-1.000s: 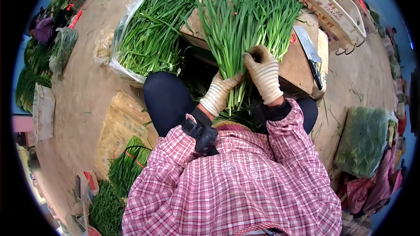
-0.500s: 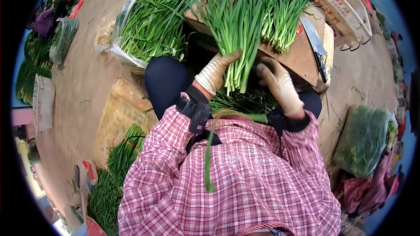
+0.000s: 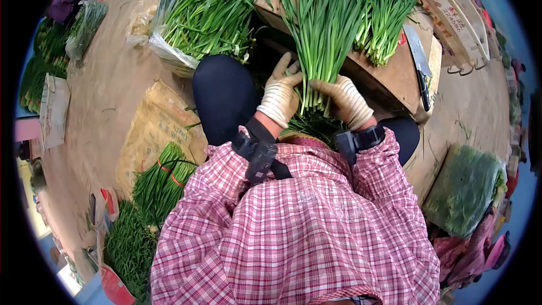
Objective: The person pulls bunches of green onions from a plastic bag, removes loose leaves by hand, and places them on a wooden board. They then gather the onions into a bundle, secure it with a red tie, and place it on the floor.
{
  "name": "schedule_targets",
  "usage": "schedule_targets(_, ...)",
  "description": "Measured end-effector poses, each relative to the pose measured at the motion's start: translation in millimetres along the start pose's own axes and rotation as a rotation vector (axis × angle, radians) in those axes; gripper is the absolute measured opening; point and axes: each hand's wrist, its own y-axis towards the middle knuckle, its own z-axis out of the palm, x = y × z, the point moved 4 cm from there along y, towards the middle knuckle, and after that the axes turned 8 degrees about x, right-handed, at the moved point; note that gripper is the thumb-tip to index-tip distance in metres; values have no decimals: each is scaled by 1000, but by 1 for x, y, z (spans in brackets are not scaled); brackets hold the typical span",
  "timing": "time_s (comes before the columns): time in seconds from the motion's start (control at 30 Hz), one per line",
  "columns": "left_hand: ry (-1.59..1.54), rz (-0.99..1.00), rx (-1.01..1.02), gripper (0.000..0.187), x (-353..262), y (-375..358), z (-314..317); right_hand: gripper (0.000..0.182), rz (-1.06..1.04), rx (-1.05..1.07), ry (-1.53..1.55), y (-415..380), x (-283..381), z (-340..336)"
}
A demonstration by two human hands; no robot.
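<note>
A bunch of long green garlic chives (image 3: 323,34) is in front of me, leaves pointing away and pale stalk ends toward my lap. My right hand (image 3: 347,100), in a cream glove, is closed around the lower stalks with its thumb across their front. My gloved left hand (image 3: 282,93) is at the left side of the same stalks, its fingers apart. Another bunch of chives (image 3: 384,34) lies just right of it on a brown board (image 3: 375,73). A knife (image 3: 419,59) with a black handle rests at the board's right side.
Loose chives fill a plastic-lined container (image 3: 164,51) at the upper left. A white crate (image 3: 437,0) stands beyond the knife. Banded chives (image 3: 164,178) lie near a yellow sack (image 3: 152,124) on the left. A wrapped green bundle (image 3: 466,189) sits on the floor at right.
My right hand has moved in from beside the bunch and closed on the stalks. My left hand has loosened its grip and spread its fingers. The loose leaf over my shirt is gone.
</note>
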Motion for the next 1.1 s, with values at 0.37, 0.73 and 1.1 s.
schedule_targets(0.37,-83,-4,126,90,-6,-15,8,26,-196,-51,-154,8,3,-11)
schedule_targets(0.73,-30,253,186,92,-11,10,26,19,-279,-82,-511,4,15,-11)
schedule_targets(1.1,94,294,202,89,-14,9,31,38,-544,2,-1037,3,16,-16)
